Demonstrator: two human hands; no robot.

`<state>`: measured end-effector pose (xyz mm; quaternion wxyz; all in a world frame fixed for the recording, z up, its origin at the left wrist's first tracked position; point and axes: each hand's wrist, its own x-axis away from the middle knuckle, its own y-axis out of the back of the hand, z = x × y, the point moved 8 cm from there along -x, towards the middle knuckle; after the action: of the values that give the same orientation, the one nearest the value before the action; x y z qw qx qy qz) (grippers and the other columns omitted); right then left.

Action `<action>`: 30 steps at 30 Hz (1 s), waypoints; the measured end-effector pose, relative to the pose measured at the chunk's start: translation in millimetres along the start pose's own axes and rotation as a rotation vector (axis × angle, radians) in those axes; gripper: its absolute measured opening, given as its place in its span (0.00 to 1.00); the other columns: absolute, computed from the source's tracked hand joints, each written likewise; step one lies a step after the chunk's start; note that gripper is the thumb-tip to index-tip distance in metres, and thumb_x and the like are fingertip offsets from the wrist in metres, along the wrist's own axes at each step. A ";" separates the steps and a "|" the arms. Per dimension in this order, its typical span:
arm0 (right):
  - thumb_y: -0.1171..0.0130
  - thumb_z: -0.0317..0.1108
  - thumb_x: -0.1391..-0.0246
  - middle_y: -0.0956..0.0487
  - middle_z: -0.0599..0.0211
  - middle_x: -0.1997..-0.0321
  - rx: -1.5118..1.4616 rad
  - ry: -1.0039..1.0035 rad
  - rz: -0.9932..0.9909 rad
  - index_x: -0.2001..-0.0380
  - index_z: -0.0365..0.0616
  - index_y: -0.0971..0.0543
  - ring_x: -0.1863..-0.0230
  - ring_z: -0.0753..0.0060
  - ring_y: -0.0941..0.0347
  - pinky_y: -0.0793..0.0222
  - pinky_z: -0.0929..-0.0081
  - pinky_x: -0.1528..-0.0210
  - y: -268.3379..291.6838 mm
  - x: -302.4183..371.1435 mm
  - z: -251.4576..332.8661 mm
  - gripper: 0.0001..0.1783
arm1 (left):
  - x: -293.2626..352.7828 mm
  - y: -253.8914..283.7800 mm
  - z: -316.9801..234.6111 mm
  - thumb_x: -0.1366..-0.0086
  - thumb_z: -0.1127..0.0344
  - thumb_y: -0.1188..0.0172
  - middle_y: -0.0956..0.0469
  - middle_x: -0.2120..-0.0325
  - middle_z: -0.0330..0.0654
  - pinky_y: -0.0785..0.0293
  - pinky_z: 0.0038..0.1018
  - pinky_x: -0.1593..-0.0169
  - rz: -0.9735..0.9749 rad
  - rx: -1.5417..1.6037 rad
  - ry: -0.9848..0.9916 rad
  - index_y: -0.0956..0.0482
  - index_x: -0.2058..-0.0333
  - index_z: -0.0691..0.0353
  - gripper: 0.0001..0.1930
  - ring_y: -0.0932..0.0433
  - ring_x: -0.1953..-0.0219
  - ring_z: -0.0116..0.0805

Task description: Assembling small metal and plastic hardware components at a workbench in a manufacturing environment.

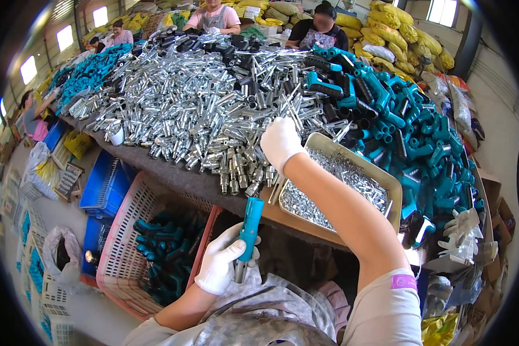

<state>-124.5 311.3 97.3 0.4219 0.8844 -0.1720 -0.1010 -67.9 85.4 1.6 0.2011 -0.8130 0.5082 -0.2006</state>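
My left hand (219,259), in a white glove, is closed around a teal plastic tool handle (251,225). The handle stands nearly upright in front of my body, and a silver metal piece (241,271) shows below it. Farther off, my gloved right hand (281,145) reaches over the near side of a big heap of silver metal tool parts (184,98). Its fingers are curled shut at the parts, and slim metal rods (293,109) show just beyond them; what the fingers hold is hidden. Beneath my right forearm sits a beige tray (395,199) of small metal pins or screws.
Teal and black tool housings (380,98) pile up to the right. Below the table edge at left stand a pink basket (121,248) with teal tools and blue crates (106,184). White gloves (462,233) lie at far right. Several people work around the table.
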 end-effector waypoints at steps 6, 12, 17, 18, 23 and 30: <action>0.41 0.33 0.50 0.18 0.62 0.62 -0.202 -0.002 -0.157 0.67 0.46 0.16 0.57 0.61 0.22 0.28 0.63 0.58 19.7 21.3 -24.0 0.08 | 6.0 1.3 0.8 0.34 0.60 0.40 0.24 0.54 0.52 0.24 0.28 0.61 -0.009 0.019 -0.012 0.37 0.37 0.74 0.32 0.21 0.63 0.35; 0.36 0.32 0.57 0.24 0.56 0.69 -1.103 -0.244 -0.671 0.64 0.41 0.21 0.69 0.56 0.25 0.28 0.66 0.64 44.6 169.9 -62.3 0.15 | 8.5 8.4 5.1 0.34 0.65 0.40 0.23 0.55 0.53 0.23 0.28 0.61 0.002 0.049 0.043 0.36 0.38 0.75 0.30 0.20 0.64 0.36; 0.41 0.30 0.49 0.23 0.66 0.63 -2.162 -0.627 -0.167 0.49 0.32 0.26 0.65 0.76 0.26 0.28 0.78 0.60 -36.2 270.4 -13.9 0.23 | 10.2 -26.2 11.5 0.35 0.71 0.41 0.22 0.59 0.49 0.24 0.26 0.60 0.186 -0.132 0.217 0.33 0.40 0.75 0.26 0.21 0.64 0.33; 0.42 0.23 0.49 0.24 0.71 0.60 -2.247 -0.648 -0.170 0.48 0.34 0.26 0.63 0.82 0.30 0.31 0.81 0.59 -39.8 283.6 -8.0 0.22 | 10.8 -27.6 21.1 0.36 0.71 0.42 0.22 0.59 0.48 0.24 0.26 0.60 0.240 -0.208 0.233 0.32 0.41 0.75 0.26 0.22 0.64 0.31; 0.49 0.15 0.55 0.28 0.66 0.50 -2.151 -0.545 -0.280 0.52 0.34 0.24 0.55 0.79 0.30 0.33 0.81 0.54 -55.1 321.2 -9.8 0.23 | 16.8 -46.3 57.3 0.36 0.63 0.35 0.22 0.60 0.45 0.25 0.23 0.60 0.474 -0.366 0.348 0.31 0.42 0.77 0.30 0.23 0.63 0.29; 0.55 0.10 0.66 0.22 0.54 0.57 -2.064 -0.526 -0.599 0.74 0.37 0.22 0.56 0.64 0.26 0.31 0.72 0.50 -52.5 327.9 11.8 0.17 | 32.9 -66.7 82.0 0.30 0.65 0.42 0.22 0.58 0.46 0.24 0.22 0.62 0.556 -0.225 0.533 0.34 0.38 0.74 0.27 0.23 0.61 0.29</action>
<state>184.9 205.9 37.9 0.8656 0.0644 0.1317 -0.4788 38.7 92.5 -27.8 0.0184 -0.5811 0.7619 -0.2854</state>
